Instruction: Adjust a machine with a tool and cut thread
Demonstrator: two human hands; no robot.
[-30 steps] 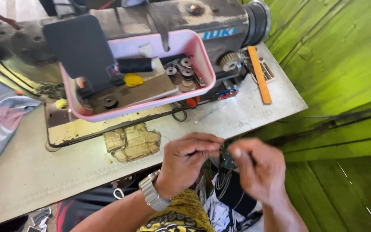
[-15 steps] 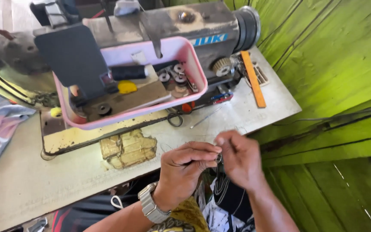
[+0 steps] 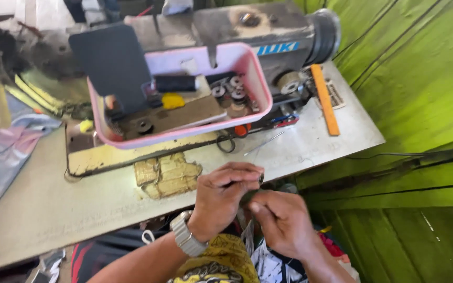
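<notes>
My left hand (image 3: 222, 199), with a metal watch (image 3: 185, 239) on the wrist, pinches a small dark round metal piece (image 3: 260, 178) at its fingertips, just off the table's front edge. My right hand (image 3: 281, 220) sits right below and against the left, fingers curled toward the same small piece; what it grips is hidden. Both hands hover over my lap, above patterned cloth (image 3: 221, 264).
A grey sewing machine (image 3: 226, 26) lies on the worn table (image 3: 43, 204). A pink tray (image 3: 247, 78) on it holds bobbins, a dark spool and a dark flat panel. Scissors (image 3: 227, 140) and an orange ruler (image 3: 325, 107) lie on the table. Green boards (image 3: 420, 84) rise at the right.
My hands have drawn closer together; the right hand moved left and under the left hand. The view shifted slightly right.
</notes>
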